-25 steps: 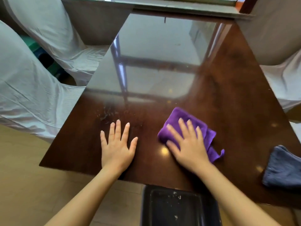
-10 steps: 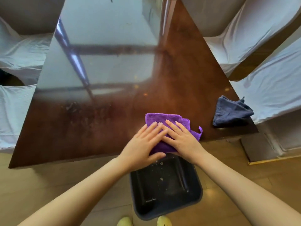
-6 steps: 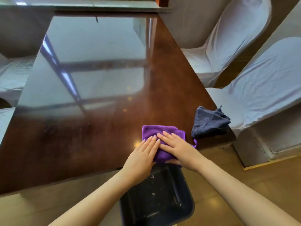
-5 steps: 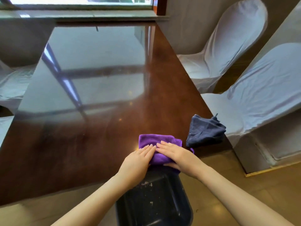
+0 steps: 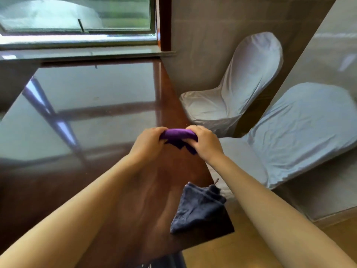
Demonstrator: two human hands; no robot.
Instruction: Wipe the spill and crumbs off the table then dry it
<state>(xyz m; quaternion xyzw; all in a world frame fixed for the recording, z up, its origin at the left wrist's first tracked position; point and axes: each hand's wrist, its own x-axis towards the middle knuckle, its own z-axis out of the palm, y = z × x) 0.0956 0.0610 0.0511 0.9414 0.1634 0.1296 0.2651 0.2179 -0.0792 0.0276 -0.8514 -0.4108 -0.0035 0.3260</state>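
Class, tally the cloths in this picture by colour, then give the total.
Purple cloth, held between the left hand and right hand: 1
Dark blue cloth, lying on the table: 1
Total: 2

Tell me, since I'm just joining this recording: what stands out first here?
The purple cloth, bunched between the left hand and right hand, raised mid-frame. Below it, a dark grey cloth lies at the glossy brown table's near right corner.
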